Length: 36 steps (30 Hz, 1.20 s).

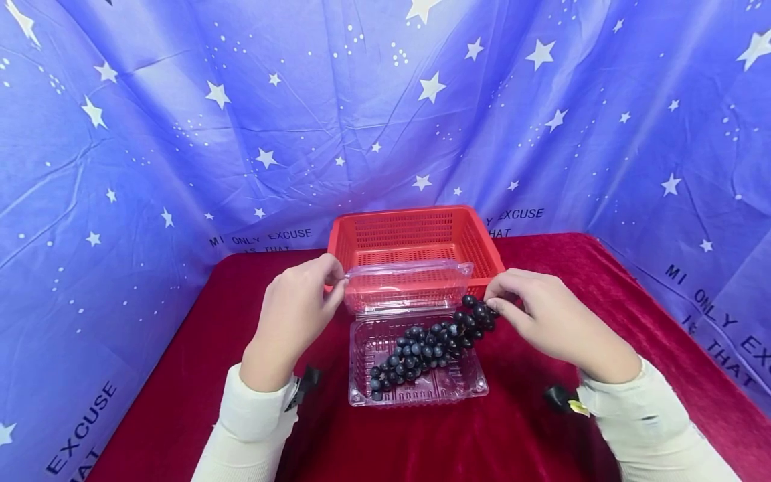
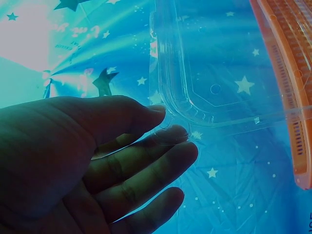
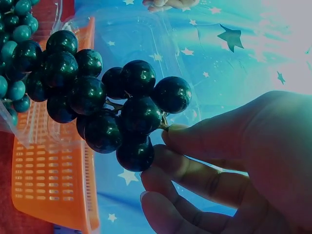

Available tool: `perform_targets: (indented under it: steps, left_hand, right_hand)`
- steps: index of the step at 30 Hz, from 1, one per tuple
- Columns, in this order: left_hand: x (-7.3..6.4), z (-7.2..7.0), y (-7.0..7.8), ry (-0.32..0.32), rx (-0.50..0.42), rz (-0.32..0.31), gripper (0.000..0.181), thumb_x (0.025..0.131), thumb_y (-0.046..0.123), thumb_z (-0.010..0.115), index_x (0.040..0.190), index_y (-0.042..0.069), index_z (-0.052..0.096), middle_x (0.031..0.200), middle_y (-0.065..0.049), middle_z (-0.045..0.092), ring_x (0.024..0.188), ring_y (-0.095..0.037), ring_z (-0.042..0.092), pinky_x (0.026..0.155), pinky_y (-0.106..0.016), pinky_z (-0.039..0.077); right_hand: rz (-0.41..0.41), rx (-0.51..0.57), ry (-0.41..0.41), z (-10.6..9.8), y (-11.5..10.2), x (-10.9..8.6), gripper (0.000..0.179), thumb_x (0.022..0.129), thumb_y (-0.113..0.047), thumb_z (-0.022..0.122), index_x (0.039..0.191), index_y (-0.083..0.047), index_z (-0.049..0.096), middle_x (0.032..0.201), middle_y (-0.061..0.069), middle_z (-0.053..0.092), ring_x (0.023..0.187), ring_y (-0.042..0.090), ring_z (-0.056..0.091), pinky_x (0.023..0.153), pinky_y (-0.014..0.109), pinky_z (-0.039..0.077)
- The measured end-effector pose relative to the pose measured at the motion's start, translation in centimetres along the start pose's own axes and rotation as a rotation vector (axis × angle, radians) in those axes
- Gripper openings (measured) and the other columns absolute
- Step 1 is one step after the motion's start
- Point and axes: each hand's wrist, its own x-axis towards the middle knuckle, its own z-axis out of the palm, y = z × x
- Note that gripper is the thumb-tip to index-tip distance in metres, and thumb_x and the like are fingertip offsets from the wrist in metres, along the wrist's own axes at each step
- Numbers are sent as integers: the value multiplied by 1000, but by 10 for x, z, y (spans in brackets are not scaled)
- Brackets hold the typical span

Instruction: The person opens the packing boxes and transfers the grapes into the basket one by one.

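Note:
A bunch of dark grapes [image 1: 421, 348] lies slantwise over a clear plastic clamshell box [image 1: 415, 398], its right end raised past the box's edge. At that end my right hand [image 1: 551, 318] pinches the stem between thumb and forefinger, as the right wrist view shows with the grapes [image 3: 141, 114] hanging beside the fingertips. My left hand [image 1: 298, 308] pinches a corner of the raised clear lid [image 1: 409, 284]. In the left wrist view, thumb and fingers meet at the lid's corner tab [image 2: 170, 131], the lower fingers loosely bent.
Behind the box stands a red perforated plastic basket [image 1: 415, 214], partly seen through the lid. A dark red velvet cloth [image 1: 530, 435] covers the table. A blue curtain with white stars [image 1: 337, 100] hangs around the back and sides.

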Motion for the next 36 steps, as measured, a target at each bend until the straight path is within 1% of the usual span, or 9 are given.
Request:
perform_targets:
  steps: [6,14,21,27,36]
  left_hand:
    - [0,1,-1,2,-6,0,12,89,15,77,91,15,65,79,1,73,62,-17,63,53,-38,51]
    - [0,1,-1,-3,-10,-1,12,90,16,77,91,15,66,80,-1,74,63,-17,64,54,-38,52]
    - [0,0,0,-4,-11,-3,11,90,16,77,91,14,66,81,-2,75,63,-18,65,54,-38,53]
    - [0,0,0,-7,-6,-4,12,90,16,77,91,14,66,81,-1,75,64,-18,66,54,-39,53]
    - [0,0,0,-8,-6,-3,13,89,16,78,91,14,66,81,-1,75,64,-18,66,54,-39,53]
  right_hand:
    - [10,2,28,-5,4,-1,17,90,-9,78,92,-24,70,81,-17,61,73,3,53,69,27,48]
    - [74,11,45,-14,9,-5,18,92,-12,77,96,-27,70,85,-15,65,73,4,56,65,23,47]
    - [77,-3,76,-20,13,-6,17,93,-12,76,96,-28,71,85,-15,66,76,3,57,68,21,48]
    - [82,-27,100,-24,17,-6,15,93,-11,75,94,-26,72,83,-14,65,71,4,56,66,23,47]
    - [148,-44,119,-31,27,-9,9,95,-18,74,97,-27,72,86,-11,68,71,6,57,65,24,46]
